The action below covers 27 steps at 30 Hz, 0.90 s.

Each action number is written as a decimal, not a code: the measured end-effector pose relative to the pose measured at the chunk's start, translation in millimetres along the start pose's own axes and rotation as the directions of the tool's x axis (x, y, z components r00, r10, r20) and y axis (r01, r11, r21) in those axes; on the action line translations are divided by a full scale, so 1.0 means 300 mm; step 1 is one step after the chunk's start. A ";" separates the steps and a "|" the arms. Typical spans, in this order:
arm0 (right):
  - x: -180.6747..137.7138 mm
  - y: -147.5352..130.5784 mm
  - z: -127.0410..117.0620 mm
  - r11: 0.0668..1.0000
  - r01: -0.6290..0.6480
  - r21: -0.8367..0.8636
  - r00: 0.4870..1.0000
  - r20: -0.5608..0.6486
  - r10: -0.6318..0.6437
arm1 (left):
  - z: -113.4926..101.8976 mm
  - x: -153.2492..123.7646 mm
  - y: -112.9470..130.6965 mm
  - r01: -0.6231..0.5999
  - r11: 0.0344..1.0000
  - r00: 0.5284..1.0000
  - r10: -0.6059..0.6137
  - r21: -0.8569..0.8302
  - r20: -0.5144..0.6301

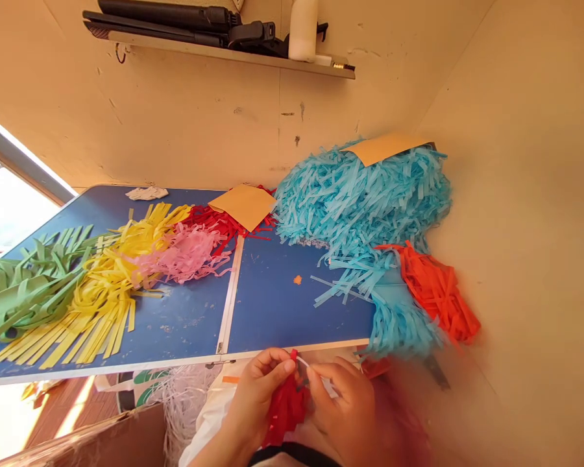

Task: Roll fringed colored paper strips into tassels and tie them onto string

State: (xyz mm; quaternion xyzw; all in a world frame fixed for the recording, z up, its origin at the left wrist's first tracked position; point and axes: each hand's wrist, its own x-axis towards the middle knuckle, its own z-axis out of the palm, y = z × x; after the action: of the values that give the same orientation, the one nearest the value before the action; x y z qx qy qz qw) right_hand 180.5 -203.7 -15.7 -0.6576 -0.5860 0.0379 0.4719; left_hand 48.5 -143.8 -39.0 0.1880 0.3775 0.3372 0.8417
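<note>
Just below the table's front edge, my left hand (pixel 257 392) pinches the top of a red paper fringe (pixel 286 412), whose cut strips hang down between my hands. My right hand (pixel 343 402) has thumb and fingertips closed on a thin white string (pixel 302 361). That string meets the red paper near my left thumb; whether it is tied or threaded there I cannot tell. A blue fringed paper piece (pixel 401 324) droops over the table edge above my right hand. Next to it lies a bright orange-red fringe bundle (pixel 438 292).
The blue folding table (pixel 185 324) carries green (pixel 34 285), yellow (pixel 102 292) and pink fringes (pixel 189 253). A light-blue fringe heap (pixel 360 201) fills its back right. Envelope-coloured sheets (pixel 246 206) lie on top. A wall shelf (pixel 233 58) holds black items. A cardboard box (pixel 111 441) stands lower left.
</note>
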 end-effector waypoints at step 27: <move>0.001 0.038 -0.024 0.992 -0.113 0.056 0.938 0.335 0.088 | -0.017 -0.023 -0.038 -0.399 0.343 0.837 0.514 0.851 0.185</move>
State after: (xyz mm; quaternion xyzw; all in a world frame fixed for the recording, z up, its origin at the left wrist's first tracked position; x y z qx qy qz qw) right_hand 193.2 -206.2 -19.2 -0.6529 -0.6210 0.1938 0.3879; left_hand 46.1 -156.4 -45.4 0.6610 0.4735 0.3324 0.4778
